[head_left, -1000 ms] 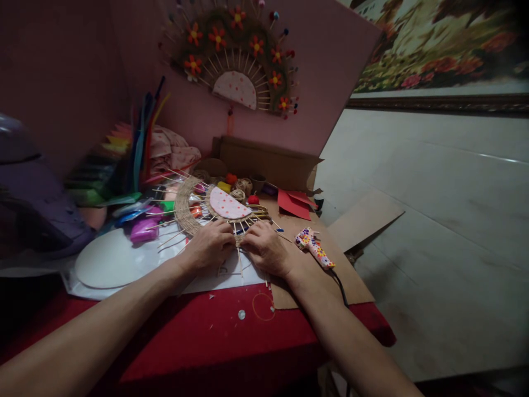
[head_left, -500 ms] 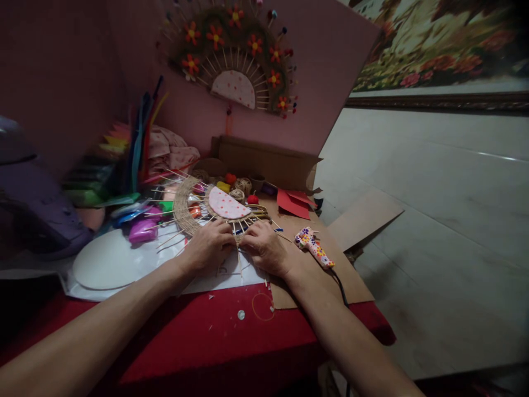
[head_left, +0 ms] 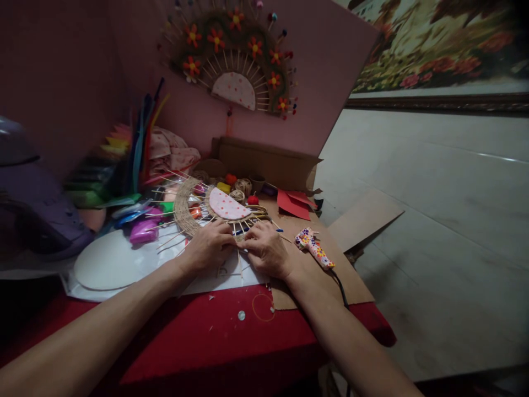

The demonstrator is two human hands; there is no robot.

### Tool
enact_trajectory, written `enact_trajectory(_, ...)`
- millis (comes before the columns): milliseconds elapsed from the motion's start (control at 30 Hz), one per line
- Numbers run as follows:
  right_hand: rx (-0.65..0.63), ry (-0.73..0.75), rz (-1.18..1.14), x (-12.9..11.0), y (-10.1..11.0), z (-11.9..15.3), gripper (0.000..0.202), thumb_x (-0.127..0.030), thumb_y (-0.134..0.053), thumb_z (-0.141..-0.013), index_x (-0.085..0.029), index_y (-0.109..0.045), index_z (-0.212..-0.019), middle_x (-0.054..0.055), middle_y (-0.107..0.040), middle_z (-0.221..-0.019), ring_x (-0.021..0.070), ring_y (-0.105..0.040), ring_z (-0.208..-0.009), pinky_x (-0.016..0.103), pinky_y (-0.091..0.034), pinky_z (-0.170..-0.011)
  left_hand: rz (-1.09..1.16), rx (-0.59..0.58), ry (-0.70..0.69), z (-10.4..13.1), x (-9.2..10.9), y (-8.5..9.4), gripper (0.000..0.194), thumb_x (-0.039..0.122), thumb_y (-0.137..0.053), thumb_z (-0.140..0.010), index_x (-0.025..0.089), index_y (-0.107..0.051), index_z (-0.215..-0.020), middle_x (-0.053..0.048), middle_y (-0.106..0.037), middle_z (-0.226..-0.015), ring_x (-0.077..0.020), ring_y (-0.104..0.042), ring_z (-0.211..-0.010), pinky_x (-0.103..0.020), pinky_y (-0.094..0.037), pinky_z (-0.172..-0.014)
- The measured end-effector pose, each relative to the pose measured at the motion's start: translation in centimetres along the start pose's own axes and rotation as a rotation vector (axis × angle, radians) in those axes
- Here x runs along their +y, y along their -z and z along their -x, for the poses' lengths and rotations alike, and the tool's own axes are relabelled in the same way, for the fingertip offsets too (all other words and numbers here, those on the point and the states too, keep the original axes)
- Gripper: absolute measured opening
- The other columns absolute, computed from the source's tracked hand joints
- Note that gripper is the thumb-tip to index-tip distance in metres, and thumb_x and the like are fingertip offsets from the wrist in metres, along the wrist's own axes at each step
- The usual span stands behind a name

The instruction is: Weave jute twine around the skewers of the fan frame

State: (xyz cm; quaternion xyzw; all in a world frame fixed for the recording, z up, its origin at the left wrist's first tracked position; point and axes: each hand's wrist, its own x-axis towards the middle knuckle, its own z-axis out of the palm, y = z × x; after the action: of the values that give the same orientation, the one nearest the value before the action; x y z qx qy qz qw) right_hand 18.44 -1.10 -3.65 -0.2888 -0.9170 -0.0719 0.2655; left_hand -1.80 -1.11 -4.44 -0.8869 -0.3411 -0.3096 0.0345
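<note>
Head view, left hand point(head_left: 211, 242): I see it pinching the near end of the twine band point(head_left: 184, 214), fingertips hidden.
Right hand point(head_left: 265, 249): pinching that same end, just beside the left.
Stick fan point(head_left: 228, 205): I have it just beyond both hands, partly above a white sheet point(head_left: 198, 286).
Glue gun point(head_left: 316, 251): on cardboard point(head_left: 287, 296), right of the right hand.
Red paper point(head_left: 292, 205): behind the glue gun.
</note>
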Motion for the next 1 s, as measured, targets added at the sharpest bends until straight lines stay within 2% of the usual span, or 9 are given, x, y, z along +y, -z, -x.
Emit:
enact_trajectory(167, 0.016, -0.001, -0.023, 0.03, -0.06, 0.08, 0.023, -0.012, -0.06, -0.074, -0.023, -0.072, -0.09, 0.003, -0.066, -0.083, 0.0204, -0.049, -0.086, 0.038, -0.035, -0.082, -0.01, 0.019, 0.05, -0.24, 0.48, 0.81, 0.019, 0.01, -0.055, -0.077, 0.02, -0.071, -0.078, -0.004, -0.062, -0.084, -0.0199, -0.05, -0.088, -0.037, -0.041, -0.079)
enact_trajectory(333, 0.027, -0.033, -0.02, -0.07, -0.1, 0.1, 0.028, -0.012, -0.059, -0.075, -0.022, -0.07, -0.098, 0.004, -0.066, -0.085, 0.0206, -0.049, -0.087, 0.038, -0.035, -0.083, -0.044, -0.004, 0.076, -0.27, 0.67, 0.95, 0.022, 0.007, -0.054, -0.072, 0.02, -0.072, -0.077, -0.005, -0.063, -0.086, -0.022, -0.049, -0.091, -0.04, -0.04, -0.083)
enact_trajectory(567, 0.01, -0.022, -0.025, -0.06, -0.3, 0.09, 0.024, -0.01, -0.059, -0.076, -0.023, -0.072, -0.092, 0.004, -0.064, -0.086, 0.0201, -0.048, -0.088, 0.038, -0.036, -0.083, -0.03, -0.012, 0.087, -0.32, 0.71, 0.92, 0.022, 0.009, -0.054, -0.074, 0.02, -0.072, -0.077, -0.005, -0.063, -0.086, -0.0216, -0.049, -0.092, -0.039, -0.041, -0.083)
enact_trajectory(767, 0.014, -0.055, 0.001, -0.11, -0.4, 0.11, 0.032, -0.011, -0.058, -0.079, -0.024, -0.069, -0.106, 0.005, -0.061, -0.089, 0.0204, -0.046, -0.088, 0.037, -0.037, -0.082, -0.025, 0.012, 0.071, -0.28, 0.5, 0.78, 0.021, 0.009, -0.054, -0.073, 0.02, -0.072, -0.077, -0.006, -0.062, -0.085, -0.0215, -0.049, -0.091, -0.04, -0.041, -0.083)
enact_trajectory(900, -0.008, -0.046, 0.018, -0.21, -0.53, 0.07, 0.029, -0.011, -0.057, -0.08, -0.027, -0.071, -0.1, 0.004, -0.061, -0.088, 0.02, -0.046, -0.088, 0.037, -0.037, -0.082, -0.021, 0.016, 0.066, -0.24, 0.48, 0.74, 0.022, 0.009, -0.053, -0.073, 0.02, -0.072, -0.077, -0.006, -0.062, -0.085, -0.0217, -0.048, -0.09, -0.04, -0.042, -0.081)
enact_trajectory(1000, 0.024, -0.052, 0.01, -0.22, -0.52, 0.08, 0.026, -0.011, -0.057, -0.081, -0.026, -0.072, -0.094, 0.004, -0.06, -0.087, 0.0197, -0.046, -0.087, 0.036, -0.038, -0.081, -0.013, 0.026, 0.066, -0.21, 0.49, 0.76, 0.022, 0.008, -0.053, -0.074, 0.02, -0.071, -0.077, -0.006, -0.062, -0.086, -0.0215, -0.048, -0.09, -0.039, -0.042, -0.081)
